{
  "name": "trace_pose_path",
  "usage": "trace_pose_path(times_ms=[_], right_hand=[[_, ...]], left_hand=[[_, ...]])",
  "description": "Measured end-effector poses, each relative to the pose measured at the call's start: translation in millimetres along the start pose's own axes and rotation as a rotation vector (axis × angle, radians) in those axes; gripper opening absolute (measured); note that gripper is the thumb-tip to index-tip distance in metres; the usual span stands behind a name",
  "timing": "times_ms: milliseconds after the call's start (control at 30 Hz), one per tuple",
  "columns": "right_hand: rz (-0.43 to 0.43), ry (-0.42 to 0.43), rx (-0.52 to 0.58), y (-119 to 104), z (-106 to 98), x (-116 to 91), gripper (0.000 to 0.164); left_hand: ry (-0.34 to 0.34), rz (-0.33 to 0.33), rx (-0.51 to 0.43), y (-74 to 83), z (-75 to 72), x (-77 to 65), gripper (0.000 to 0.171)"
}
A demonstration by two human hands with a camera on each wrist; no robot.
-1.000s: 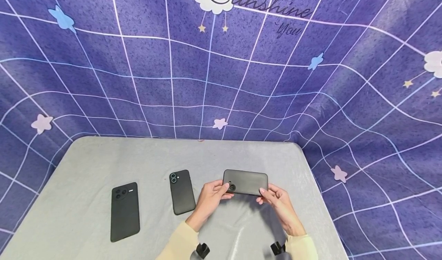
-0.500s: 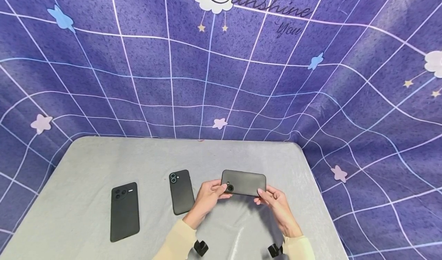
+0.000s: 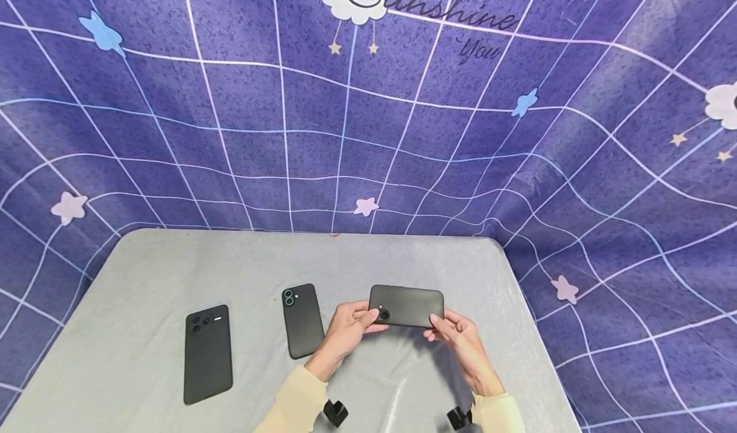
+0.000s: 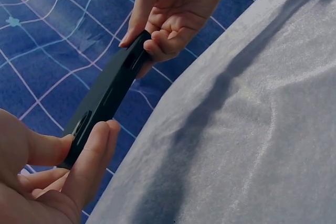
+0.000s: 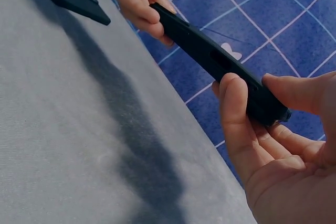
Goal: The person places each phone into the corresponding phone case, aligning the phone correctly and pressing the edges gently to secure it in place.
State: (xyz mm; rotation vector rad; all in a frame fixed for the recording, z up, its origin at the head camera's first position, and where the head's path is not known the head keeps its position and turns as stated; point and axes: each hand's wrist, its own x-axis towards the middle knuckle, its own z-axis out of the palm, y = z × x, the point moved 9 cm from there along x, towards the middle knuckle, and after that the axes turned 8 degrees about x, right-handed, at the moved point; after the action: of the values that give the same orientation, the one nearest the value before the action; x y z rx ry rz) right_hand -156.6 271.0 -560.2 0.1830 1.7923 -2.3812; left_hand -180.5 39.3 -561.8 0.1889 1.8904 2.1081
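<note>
Both hands hold a black phone (image 3: 410,304) crosswise above the cloth, its back and camera lenses facing up. My left hand (image 3: 345,328) pinches the camera end, thumb on top beside the lenses. At the other end, my right hand (image 3: 465,342) grips a corner between thumb and fingers. In the left wrist view the same phone (image 4: 107,95) appears edge-on, tilted, with the left hand (image 4: 29,187) at the near end. The right wrist view shows the right hand (image 5: 294,177) pinching its end of the phone (image 5: 205,53), with cutouts along the edge.
A black phone with two ringed lenses (image 3: 304,324) lies face down beside the left wrist. Farther left lies a larger dark phone (image 3: 208,359), also face down. Grey cloth (image 3: 259,254) covers the table; a purple grid-patterned curtain (image 3: 316,145) hangs behind and at the sides.
Both hands and the held phone have shifted very slightly left since a second ago. The grip looks the same, and the two phones on the table lie as before.
</note>
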Motion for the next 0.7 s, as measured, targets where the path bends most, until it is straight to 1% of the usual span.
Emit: trace_pose_path(times_ms=[167,400,533,700], right_hand=[[0.004,-0.006,-0.01,-0.8,0.0,-0.1,0.024],[0.008,-0.007,0.005,-1.6,-1.8,-0.9,0.028],[0.005,-0.017,0.013,-2.2,-1.9,-1.0,0.026],[-0.001,-0.03,0.022,-3.0,-1.5,-0.5,0.025]], left_hand=[[0.007,-0.007,-0.01,-0.4,-0.6,0.3,0.038],[-0.009,0.002,-0.053,-1.6,0.0,1.1,0.039],[-0.016,0.009,-0.068,-1.7,0.2,1.7,0.038],[-0.006,-0.004,-0.071,-3.1,-1.1,2.3,0.037]])
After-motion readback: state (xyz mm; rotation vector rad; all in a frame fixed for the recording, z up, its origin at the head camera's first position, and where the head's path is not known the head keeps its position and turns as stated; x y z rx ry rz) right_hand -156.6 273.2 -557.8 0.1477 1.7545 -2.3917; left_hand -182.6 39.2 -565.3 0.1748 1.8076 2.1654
